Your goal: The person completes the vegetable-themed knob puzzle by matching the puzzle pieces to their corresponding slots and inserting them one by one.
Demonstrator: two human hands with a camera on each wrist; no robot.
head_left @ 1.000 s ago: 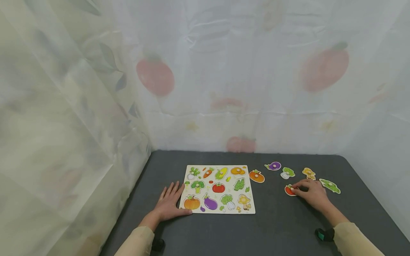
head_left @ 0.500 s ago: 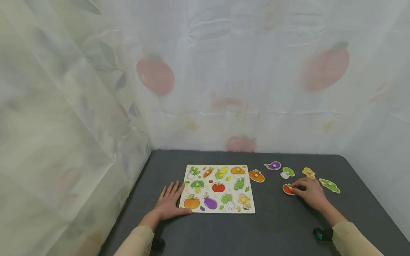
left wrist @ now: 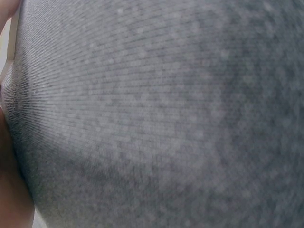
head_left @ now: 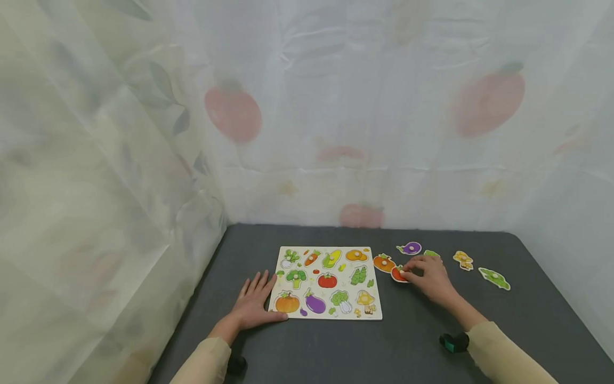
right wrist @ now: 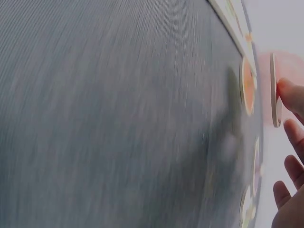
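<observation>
My right hand point(head_left: 434, 280) pinches a tomato puzzle piece point(head_left: 397, 274) by its knob with thumb and fingers. In the right wrist view that tomato piece point(right wrist: 274, 90) is seen edge-on, raised off the table. It overlaps the lower right of a pumpkin puzzle piece point(head_left: 384, 263) in the head view. My left hand point(head_left: 254, 304) lies with fingers spread at the left edge of a white vegetable puzzle board point(head_left: 331, 318), thumb along its lower left corner. The board shows printed vegetables, with a red tomato point(head_left: 328, 281) near its middle.
On the dark table point(head_left: 364, 352) lie an eggplant piece point(head_left: 410, 248), a mushroom piece point(head_left: 463, 260) and a pea pod piece point(head_left: 494, 278). A green leafy piece point(head_left: 431, 253) is mostly hidden behind my right hand. Pale curtains point(head_left: 307, 106) hang behind the table and at its sides.
My right hand has lifted the tomato piece and carried it left, from near the mushroom piece to beside the pumpkin piece. My left hand and the board have stayed put.
</observation>
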